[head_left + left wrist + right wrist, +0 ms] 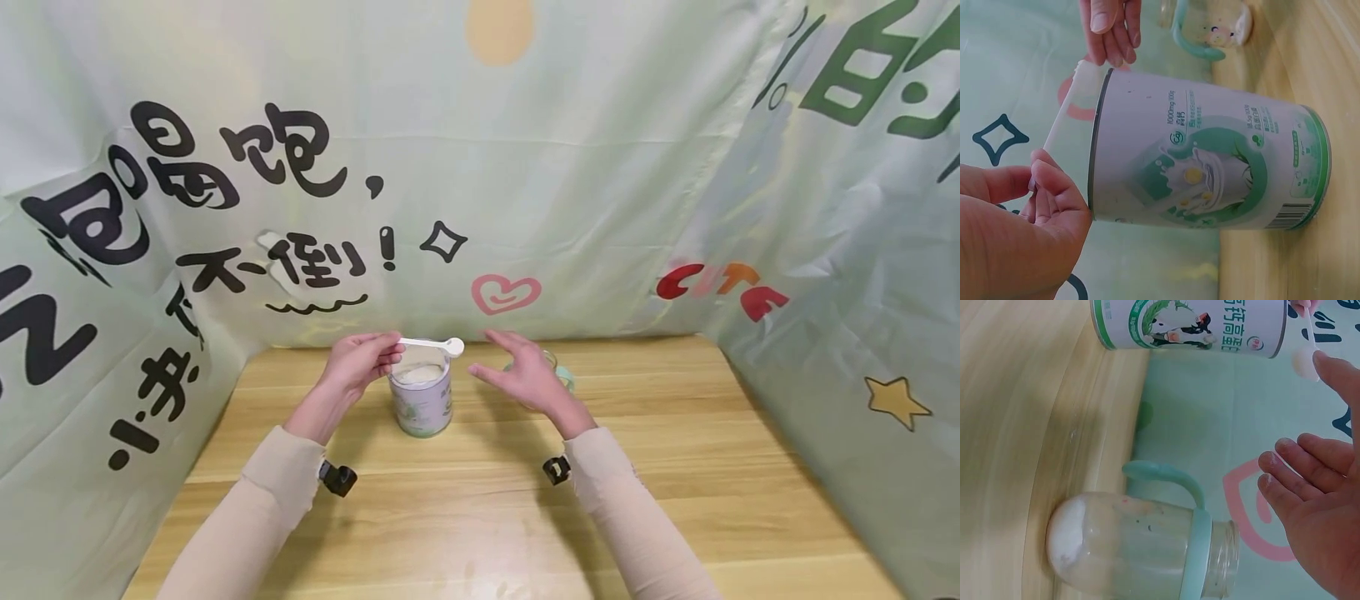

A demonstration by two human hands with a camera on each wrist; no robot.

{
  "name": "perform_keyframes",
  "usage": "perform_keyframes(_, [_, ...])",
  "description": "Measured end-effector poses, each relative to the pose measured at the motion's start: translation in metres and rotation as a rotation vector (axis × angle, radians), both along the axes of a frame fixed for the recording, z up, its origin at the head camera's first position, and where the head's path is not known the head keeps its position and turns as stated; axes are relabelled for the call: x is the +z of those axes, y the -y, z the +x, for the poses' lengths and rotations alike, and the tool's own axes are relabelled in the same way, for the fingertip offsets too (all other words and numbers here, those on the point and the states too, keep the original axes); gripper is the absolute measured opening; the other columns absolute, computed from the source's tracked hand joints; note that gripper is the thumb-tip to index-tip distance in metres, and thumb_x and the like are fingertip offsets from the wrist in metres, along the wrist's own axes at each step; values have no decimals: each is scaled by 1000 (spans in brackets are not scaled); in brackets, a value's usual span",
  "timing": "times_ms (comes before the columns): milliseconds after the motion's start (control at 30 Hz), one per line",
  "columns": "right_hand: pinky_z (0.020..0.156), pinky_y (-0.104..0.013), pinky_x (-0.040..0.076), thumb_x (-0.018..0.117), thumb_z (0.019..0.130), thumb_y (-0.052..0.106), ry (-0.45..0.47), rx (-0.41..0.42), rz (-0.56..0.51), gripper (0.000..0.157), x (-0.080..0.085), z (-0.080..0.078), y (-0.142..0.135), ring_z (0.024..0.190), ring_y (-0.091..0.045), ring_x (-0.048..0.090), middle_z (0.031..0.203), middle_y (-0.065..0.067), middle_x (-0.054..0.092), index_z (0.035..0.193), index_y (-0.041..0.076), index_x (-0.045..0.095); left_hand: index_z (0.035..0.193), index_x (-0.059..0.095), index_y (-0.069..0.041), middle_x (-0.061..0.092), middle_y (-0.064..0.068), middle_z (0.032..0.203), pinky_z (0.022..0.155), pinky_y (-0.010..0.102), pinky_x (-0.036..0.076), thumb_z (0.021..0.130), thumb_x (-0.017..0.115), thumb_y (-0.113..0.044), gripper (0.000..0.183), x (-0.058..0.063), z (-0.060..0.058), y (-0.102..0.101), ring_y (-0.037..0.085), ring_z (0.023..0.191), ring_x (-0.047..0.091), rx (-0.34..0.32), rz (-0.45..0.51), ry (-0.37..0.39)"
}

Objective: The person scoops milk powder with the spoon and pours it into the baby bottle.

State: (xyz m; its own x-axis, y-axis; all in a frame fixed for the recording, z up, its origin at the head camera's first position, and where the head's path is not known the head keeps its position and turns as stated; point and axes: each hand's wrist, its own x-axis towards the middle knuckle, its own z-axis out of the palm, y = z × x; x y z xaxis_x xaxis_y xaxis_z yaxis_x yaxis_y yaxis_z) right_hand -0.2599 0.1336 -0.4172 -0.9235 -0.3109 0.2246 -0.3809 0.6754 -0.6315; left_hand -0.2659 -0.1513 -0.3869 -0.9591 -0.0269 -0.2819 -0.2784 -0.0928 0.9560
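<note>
My left hand (360, 360) pinches the handle of a white measuring scoop (431, 342) between thumb and fingers. The scoop lies sideways over the mouth of a milk powder can (423, 408), its bowl to the right. Pale powder shows inside the can, which stands upright and open. My right hand (525, 372) is held in the air to the right of the can, fingers extended and apart, holding nothing. Beyond it stands a clear bottle (1147, 540) with a mint-green handle and collar, its neck uncapped. White powder (1071, 534) lies at its bottom.
The can and bottle stand toward the back of a wooden table (480, 517). A pale green printed curtain (585, 208) rises right behind them and along both sides. Each wrist wears a small black camera (339, 479).
</note>
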Motion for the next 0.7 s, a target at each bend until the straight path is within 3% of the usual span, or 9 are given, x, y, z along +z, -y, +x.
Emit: perform_keyframes(700, [123, -55, 39, 78, 94, 43, -27, -25, -15, 74, -2, 1, -23, 148, -36, 49, 154, -15, 58, 153, 5, 53, 135, 63, 6, 74, -6, 81, 72, 19, 59, 102, 70, -13, 39, 5, -4, -22, 5, 73, 68, -45, -20, -9])
